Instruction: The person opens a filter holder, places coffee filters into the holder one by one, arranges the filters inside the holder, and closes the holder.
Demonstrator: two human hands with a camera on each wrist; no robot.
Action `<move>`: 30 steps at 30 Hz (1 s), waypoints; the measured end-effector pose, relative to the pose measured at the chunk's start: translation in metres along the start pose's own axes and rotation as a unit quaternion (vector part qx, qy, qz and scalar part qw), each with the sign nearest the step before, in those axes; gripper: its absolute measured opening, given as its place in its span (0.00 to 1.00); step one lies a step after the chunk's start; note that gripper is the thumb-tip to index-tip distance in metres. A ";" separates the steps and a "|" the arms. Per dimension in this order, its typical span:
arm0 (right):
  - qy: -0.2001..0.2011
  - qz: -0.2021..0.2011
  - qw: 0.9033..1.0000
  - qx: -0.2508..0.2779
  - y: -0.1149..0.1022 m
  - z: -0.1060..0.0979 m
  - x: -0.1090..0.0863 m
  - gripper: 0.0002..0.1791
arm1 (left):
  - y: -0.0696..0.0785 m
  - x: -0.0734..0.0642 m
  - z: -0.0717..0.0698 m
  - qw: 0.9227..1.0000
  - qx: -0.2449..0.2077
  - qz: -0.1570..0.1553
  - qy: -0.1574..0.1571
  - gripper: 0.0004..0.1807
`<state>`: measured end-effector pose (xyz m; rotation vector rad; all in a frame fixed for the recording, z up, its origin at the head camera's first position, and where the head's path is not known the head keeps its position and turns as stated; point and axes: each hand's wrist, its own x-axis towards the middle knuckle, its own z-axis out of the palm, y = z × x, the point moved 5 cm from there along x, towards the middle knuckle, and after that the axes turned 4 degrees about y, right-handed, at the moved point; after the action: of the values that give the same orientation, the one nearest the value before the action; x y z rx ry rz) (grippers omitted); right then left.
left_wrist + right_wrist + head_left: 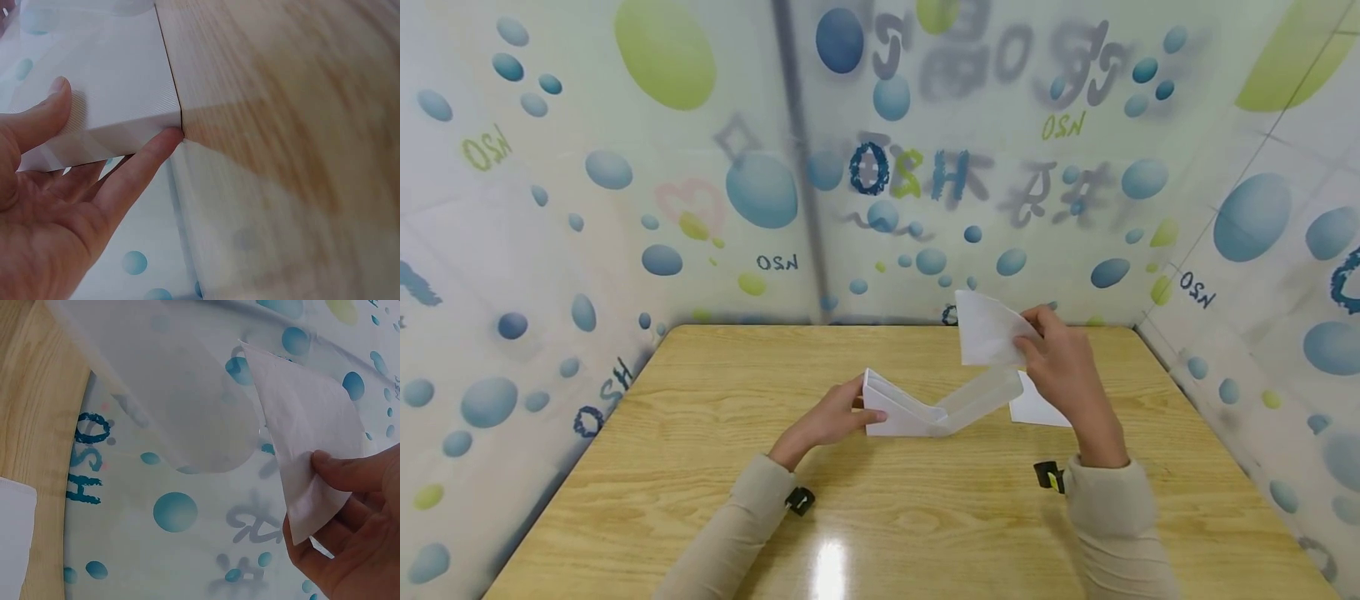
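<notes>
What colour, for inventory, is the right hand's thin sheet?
White sheet, clearest in the right wrist view.

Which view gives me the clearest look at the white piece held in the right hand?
The right wrist view: the white piece looks largest there, and you see where the right hand pinches it. The head view shows it smaller, held up above the table, partly covered by the hand. In the left wrist view I can't make it out.

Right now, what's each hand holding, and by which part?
The left hand grips a white rectangular box by its left end; the right hand pinches a white papery sheet near its right edge.
</notes>
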<state>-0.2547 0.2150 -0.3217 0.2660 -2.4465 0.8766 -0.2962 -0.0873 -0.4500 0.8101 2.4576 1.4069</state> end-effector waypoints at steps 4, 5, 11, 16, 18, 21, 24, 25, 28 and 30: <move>-0.009 0.002 1.000 -0.002 -0.001 0.005 0.000 0.10 | -0.001 0.000 0.001 1.000 -0.002 -0.003 -0.001 0.18; -0.010 0.000 1.000 -0.003 -0.001 0.007 0.000 0.11 | -0.001 -0.001 0.001 1.000 -0.003 -0.001 -0.001 0.18; -0.009 -0.020 1.000 -0.003 -0.005 0.013 0.000 0.12 | -0.001 -0.001 0.000 1.000 -0.002 0.002 0.000 0.18; -0.004 -0.032 0.999 0.002 -0.008 0.015 0.000 0.11 | 0.001 -0.001 0.000 1.000 -0.001 0.002 0.001 0.18; -0.003 -0.036 0.999 0.005 -0.009 0.016 0.000 0.11 | 0.001 -0.001 0.000 1.000 0.001 0.002 0.000 0.18; -0.003 -0.039 0.999 0.009 -0.009 0.017 0.001 0.10 | 0.001 -0.001 0.000 1.000 0.003 -0.001 -0.001 0.18; -0.004 -0.046 0.999 0.011 -0.010 0.019 0.001 0.10 | 0.002 -0.001 0.000 1.000 0.006 0.003 -0.001 0.18; -0.003 -0.049 0.999 0.012 -0.011 0.020 0.001 0.10 | 0.001 -0.001 0.000 1.000 0.006 0.004 0.000 0.18; -0.002 -0.059 0.998 0.015 -0.011 0.022 0.001 0.09 | 0.002 -0.001 -0.001 1.000 0.008 0.004 0.004 0.17; 0.000 -0.063 0.998 0.014 -0.012 0.023 0.001 0.09 | 0.002 -0.001 -0.001 1.000 0.008 0.001 0.006 0.17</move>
<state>-0.2614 0.1911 -0.3298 0.4258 -2.3904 0.8557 -0.2954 -0.0877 -0.4483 0.8116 2.4798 1.3988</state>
